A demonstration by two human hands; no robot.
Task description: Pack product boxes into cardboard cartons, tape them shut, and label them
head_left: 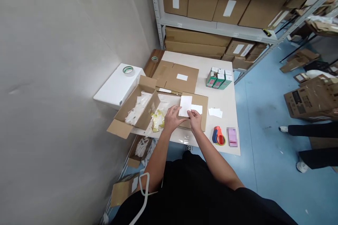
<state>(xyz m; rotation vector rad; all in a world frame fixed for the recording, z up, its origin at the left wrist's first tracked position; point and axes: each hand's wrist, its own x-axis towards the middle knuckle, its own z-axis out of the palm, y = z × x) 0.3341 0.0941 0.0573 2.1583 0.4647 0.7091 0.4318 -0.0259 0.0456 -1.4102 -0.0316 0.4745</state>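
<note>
My right hand (194,119) pinches the lower right corner of a small white paper card (186,103). Beside the card's left edge, my left hand (173,117) has its thumb and fingers apart, the fingertips close to or touching the paper. Under the card lies a closed cardboard box (204,100) with a white label (197,108), partly covered by the card. To the left stands an open carton (148,116) with white paper pieces (139,107) in it. Crumpled yellow-and-clear plastic (157,120) lies just left of my left hand.
On the table (224,102) are loose white slips (215,112), a red-and-blue tape dispenser (218,136), a purple pack (232,137) and green-and-white boxes (219,78). A flattened carton (182,77) lies behind. Shelves (195,23) with cartons stand beyond; a person's legs (311,130) show at right.
</note>
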